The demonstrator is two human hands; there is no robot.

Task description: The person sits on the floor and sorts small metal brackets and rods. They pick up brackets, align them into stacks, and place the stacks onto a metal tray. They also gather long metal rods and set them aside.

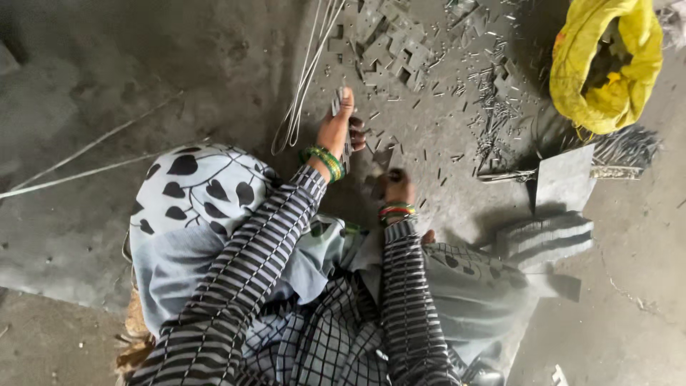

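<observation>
I sit on a grey concrete floor in a striped top and a leaf-print cloth. My left hand [340, 127], with green bangles at the wrist, is stretched forward and closed on a stack of thin grey metal plates [338, 102] held upright. My right hand [395, 187], wearing red and green bangles, rests low near the floor with its fingers curled around a small dark object I cannot make out. Small flat metal pieces [389, 39] lie scattered on the floor just beyond both hands.
A yellow sack [606, 64] stands open at the far right, with a heap of metal rods [629, 146] below it. A neat stack of grey plates [547, 239] lies by my right knee. Thin wires [304, 78] run across the floor at the left.
</observation>
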